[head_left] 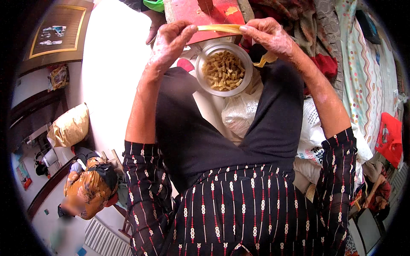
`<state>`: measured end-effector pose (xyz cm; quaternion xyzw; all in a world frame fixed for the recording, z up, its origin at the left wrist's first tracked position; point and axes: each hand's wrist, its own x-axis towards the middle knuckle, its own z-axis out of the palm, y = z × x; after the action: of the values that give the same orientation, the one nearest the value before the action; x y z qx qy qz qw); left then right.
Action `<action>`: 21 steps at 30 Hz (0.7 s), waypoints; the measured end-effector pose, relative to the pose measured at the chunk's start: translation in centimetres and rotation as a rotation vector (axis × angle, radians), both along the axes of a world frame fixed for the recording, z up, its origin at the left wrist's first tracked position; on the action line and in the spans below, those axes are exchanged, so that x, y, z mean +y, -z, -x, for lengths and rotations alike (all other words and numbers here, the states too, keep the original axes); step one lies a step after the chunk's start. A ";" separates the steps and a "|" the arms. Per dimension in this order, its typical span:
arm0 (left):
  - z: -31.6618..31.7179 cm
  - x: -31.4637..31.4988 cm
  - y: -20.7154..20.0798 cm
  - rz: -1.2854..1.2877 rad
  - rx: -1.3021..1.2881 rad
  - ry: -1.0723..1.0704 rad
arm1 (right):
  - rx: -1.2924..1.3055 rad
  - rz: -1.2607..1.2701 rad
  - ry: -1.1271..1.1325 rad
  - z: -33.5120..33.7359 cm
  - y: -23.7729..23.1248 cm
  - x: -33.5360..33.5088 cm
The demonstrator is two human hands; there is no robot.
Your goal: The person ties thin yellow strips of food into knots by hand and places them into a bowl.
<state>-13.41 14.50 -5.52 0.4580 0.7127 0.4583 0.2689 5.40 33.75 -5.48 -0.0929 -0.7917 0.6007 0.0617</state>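
A flat, pale yellow strip (220,28) stretches level between my two hands. My left hand (171,40) pinches its left end between thumb and fingers. At the other end, my right hand (271,37) has closed thumb and fingers on it. Just below the strip sits a round clear bowl (199,70) holding many short, brownish-yellow pieces (224,70). Another curled yellow strip (265,59) hangs beneath my right wrist, beside my knee. What these strips are made of I cannot tell.
Beyond my hands is a red board or stool top (183,13) with a yellow scrap on it. A white plastic bag (241,112) lies between my legs. Patterned cloth (363,77) and bags are at the right. One person (92,183) is at lower left, another (378,192) at far right.
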 end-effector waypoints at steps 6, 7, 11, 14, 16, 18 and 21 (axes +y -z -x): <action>1.7 2.1 1.5 -0.046 -0.095 0.021 | -0.045 -0.041 0.090 1.2 1.6 1.7; 1.8 2.3 1.4 -0.044 -0.098 0.025 | -0.061 -0.047 0.109 1.2 1.4 1.8; 1.8 3.0 1.2 -0.057 -0.079 0.020 | -0.111 0.199 0.116 1.4 1.5 3.2; 1.9 3.1 1.2 -0.031 -0.029 -0.003 | -0.019 0.225 0.095 1.7 2.2 3.2; 2.3 3.3 1.8 -0.058 -0.046 -0.002 | 0.009 0.161 0.096 2.1 3.1 3.7; 2.3 3.2 2.5 -0.083 -0.040 -0.040 | 0.051 0.083 0.083 2.3 4.0 3.5; 0.8 4.3 3.3 -0.054 0.065 -0.143 | 0.042 -0.087 0.094 1.5 5.3 3.4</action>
<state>-14.24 18.76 -8.82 0.4275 0.7393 0.4803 0.1998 3.93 37.14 -10.79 -0.1147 -0.8103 0.5639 0.1106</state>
